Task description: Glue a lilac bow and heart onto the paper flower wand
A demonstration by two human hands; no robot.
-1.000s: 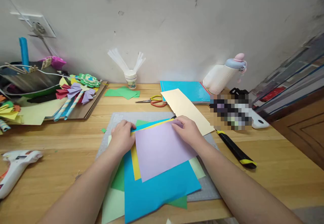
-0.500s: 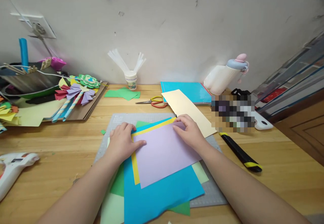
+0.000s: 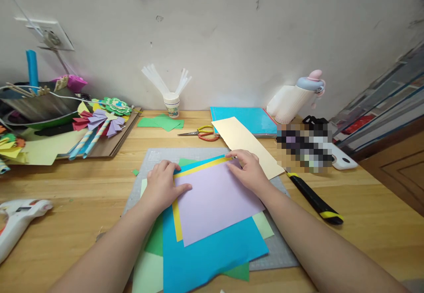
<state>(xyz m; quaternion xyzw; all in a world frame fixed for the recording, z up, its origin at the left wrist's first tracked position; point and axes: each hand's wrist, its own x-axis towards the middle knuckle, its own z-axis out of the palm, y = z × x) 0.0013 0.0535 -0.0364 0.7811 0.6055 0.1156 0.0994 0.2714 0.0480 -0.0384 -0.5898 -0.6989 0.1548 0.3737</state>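
A lilac sheet of paper (image 3: 218, 204) lies on top of a yellow sheet (image 3: 177, 222), and both rest on a larger blue sheet (image 3: 212, 255). My left hand (image 3: 162, 187) grips the stack's upper left corner, its thumb flat on the lilac paper and its fingers at the edge. At the upper right, my right hand (image 3: 247, 169) pinches the sheets' top edge, thumb on the lilac face. Green paper (image 3: 154, 235) and pale green paper (image 3: 149, 271) stick out beneath. Under everything is a grey cutting mat (image 3: 278, 253).
A cream sheet (image 3: 248, 145) and a black-and-yellow utility knife (image 3: 314, 198) lie to the right. Scissors (image 3: 200, 133), a paper cup (image 3: 172, 107) of glue sticks and a blue pack (image 3: 247, 119) are behind. A glue gun (image 3: 23, 213) and paper flowers (image 3: 104, 120) sit left.
The fingertips of my right hand reach slightly farther left along the top edge. My left hand and the sheets look the same.
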